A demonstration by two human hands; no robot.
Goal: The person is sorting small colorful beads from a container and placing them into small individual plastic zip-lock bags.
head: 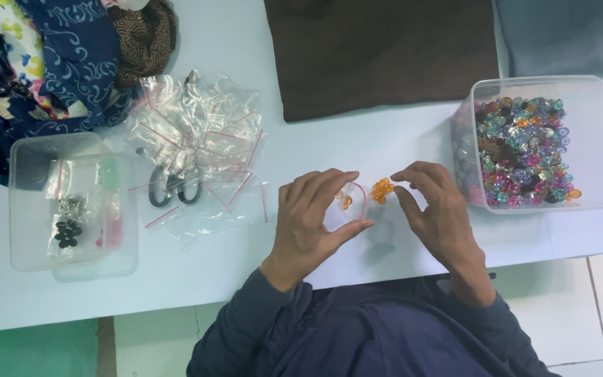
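White worktop, flat and level. Left of the left grip: a pile of clear zip bags covering black-handled scissors; further left, a clear lidded box and patterned fabrics. Right of the right grip: a clear tub of coloured beads. Beyond both grips: brown cloth and grey cloth.

A brown cloth lies at the far edge of the white surface, with a grey-blue cloth beside it and patterned blue fabrics piled at the far left. Scissors lie under a heap of clear zip bags, next to a clear tub holding small dark pieces.
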